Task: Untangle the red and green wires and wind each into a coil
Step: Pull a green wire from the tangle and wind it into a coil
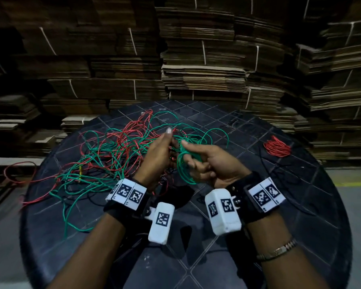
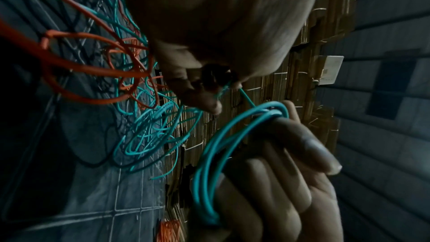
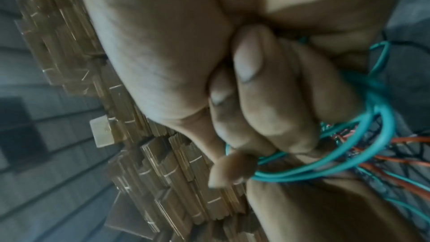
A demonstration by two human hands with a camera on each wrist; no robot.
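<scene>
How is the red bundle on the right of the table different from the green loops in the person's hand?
The red bundle lies alone on the table, touched by no hand; the green loops hang from the right hand.
The red bundle is small and tightly wound; the green loops are wider and looser.
The red bundle looks finished; the green loops run on to the left hand, which pinches the strand.
Both are thin wire wound in rings.
</scene>
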